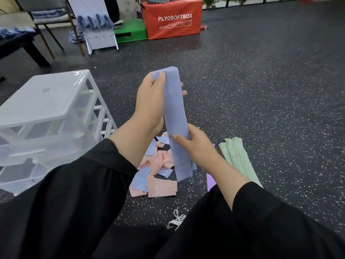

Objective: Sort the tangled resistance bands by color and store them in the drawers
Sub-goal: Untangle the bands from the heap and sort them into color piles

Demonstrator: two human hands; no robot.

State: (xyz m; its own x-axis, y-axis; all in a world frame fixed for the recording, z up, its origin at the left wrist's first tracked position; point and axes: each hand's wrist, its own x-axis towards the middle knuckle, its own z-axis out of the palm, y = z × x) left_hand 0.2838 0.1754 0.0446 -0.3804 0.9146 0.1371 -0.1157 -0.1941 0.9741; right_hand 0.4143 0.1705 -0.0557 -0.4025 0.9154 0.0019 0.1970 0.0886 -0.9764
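Note:
A flat stack of blue resistance bands (175, 113) hangs upright between both hands. My left hand (149, 105) pinches its top end, thumb over the front. My right hand (188, 144) grips the stack lower down, with the loose ends hanging below it. On the floor under the hands lies a tangled pile of pink and blue bands (158, 176). A neat stack of green bands (239, 159) lies to the right. A purple band (211, 181) shows partly behind my right forearm. The white plastic drawer unit (46, 113) stands at the left.
An orange plyo box (173, 19) and a green one (130, 30) stand far back. A white rack with blue cloths (97, 25) and a dark bench (20, 45) are at the back left. A grey drawstring (176, 219) lies on the speckled floor near my legs.

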